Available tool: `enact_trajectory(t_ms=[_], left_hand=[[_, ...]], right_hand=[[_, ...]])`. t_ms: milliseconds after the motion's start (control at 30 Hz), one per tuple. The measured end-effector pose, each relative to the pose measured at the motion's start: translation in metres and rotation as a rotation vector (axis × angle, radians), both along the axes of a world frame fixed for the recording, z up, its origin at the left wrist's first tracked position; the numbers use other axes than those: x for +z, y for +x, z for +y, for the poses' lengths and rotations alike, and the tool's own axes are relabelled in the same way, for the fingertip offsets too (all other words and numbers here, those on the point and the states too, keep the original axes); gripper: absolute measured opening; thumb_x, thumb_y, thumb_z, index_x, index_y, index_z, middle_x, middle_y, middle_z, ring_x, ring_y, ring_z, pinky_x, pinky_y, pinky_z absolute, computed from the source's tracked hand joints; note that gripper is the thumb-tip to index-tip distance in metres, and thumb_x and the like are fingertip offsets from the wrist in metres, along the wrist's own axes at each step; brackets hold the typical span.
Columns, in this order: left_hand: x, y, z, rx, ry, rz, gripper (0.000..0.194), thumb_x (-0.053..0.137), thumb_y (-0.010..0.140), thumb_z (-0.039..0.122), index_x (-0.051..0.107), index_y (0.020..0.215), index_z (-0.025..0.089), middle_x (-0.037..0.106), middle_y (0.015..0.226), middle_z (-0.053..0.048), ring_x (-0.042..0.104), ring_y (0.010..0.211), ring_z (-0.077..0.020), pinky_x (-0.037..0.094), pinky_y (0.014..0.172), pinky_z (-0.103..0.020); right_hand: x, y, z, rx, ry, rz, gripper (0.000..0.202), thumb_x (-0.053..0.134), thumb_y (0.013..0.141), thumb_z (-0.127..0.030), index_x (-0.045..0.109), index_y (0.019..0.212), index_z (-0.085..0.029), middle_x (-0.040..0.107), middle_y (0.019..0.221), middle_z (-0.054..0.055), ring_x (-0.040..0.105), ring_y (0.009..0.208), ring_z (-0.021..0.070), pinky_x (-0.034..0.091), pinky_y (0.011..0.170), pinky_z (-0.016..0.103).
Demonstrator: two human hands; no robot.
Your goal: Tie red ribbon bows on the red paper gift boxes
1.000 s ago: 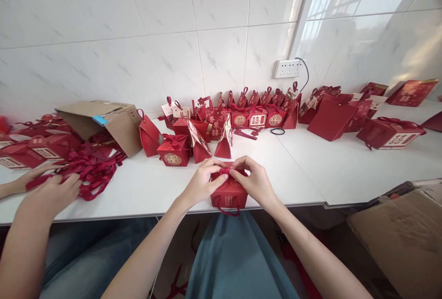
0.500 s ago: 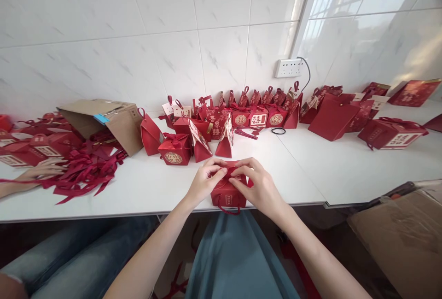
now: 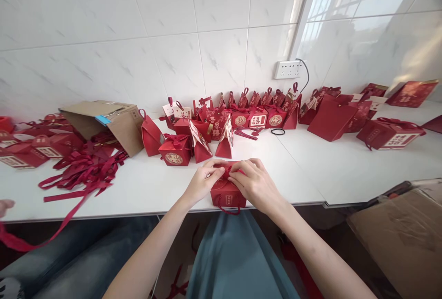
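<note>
Red card, a small gift box [image 3: 228, 193] sits at the near edge of the white table [image 3: 152, 188]. My left hand [image 3: 201, 181] and right hand [image 3: 256, 184] pinch its ribbon [image 3: 226, 170] on top, fingers curled inward. Left lie loose ribbons [image 3: 83, 170]; the far tiled wall [image 3: 172, 36] backs finished boxes [image 3: 255, 114]. Both forearms reach forward and converge.
</note>
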State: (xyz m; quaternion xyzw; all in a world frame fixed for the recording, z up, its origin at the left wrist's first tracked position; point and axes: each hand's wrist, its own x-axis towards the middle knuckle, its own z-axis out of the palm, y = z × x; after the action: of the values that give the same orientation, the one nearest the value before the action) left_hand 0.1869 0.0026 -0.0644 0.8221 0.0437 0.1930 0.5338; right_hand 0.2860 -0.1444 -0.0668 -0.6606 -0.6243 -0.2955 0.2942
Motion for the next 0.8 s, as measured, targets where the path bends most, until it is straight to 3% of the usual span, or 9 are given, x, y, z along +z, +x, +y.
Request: enact_trajectory(t_ms=[267, 567, 700, 800], left_hand=[[0.003, -0.005, 0.001, 0.080, 0.065, -0.001, 0.034, 0.046, 0.088, 0.038, 0.069, 0.075, 0.017, 0.062, 0.109, -0.008, 0.057, 0.103, -0.0228, 0.041, 0.093, -0.035], [0.002, -0.027, -0.005, 0.310, 0.503, -0.112, 0.024, 0.047, 0.089, 0.029, 0.063, 0.074, 0.020, 0.054, 0.090, -0.005, 0.052, 0.089, -0.0189, 0.044, 0.085, -0.034], [-0.003, -0.032, -0.019, 0.356, 0.478, -0.099, 0.014, 0.045, 0.090, 0.027, 0.056, 0.083, 0.021, 0.050, 0.083, -0.002, 0.053, 0.074, -0.0136, 0.046, 0.072, -0.027], [-0.006, -0.032, -0.025, 0.355, 0.465, -0.079, 0.012, 0.044, 0.091, 0.025, 0.050, 0.081, 0.021, 0.053, 0.080, 0.000, 0.053, 0.073, -0.0133, 0.045, 0.070, -0.026]], right_hand=[[0.001, 0.008, -0.011, -0.006, -0.042, -0.122, 0.022, 0.044, 0.092, -0.009, 0.061, 0.081, -0.016, 0.064, 0.089, 0.006, 0.054, 0.075, 0.0158, 0.037, 0.081, 0.034], [0.014, 0.014, -0.029, 0.038, -0.073, -0.244, 0.029, 0.036, 0.091, 0.000, 0.062, 0.086, -0.012, 0.064, 0.088, 0.010, 0.053, 0.073, 0.0178, 0.038, 0.080, 0.036], [0.004, 0.013, -0.030, 0.022, -0.060, -0.094, 0.021, 0.041, 0.092, -0.006, 0.060, 0.093, -0.015, 0.063, 0.093, 0.010, 0.055, 0.076, 0.0179, 0.040, 0.077, 0.035], [-0.001, 0.006, -0.029, -0.049, -0.049, 0.238, 0.015, 0.046, 0.093, -0.026, 0.056, 0.091, -0.016, 0.062, 0.086, 0.008, 0.056, 0.071, 0.0172, 0.042, 0.068, 0.031]])
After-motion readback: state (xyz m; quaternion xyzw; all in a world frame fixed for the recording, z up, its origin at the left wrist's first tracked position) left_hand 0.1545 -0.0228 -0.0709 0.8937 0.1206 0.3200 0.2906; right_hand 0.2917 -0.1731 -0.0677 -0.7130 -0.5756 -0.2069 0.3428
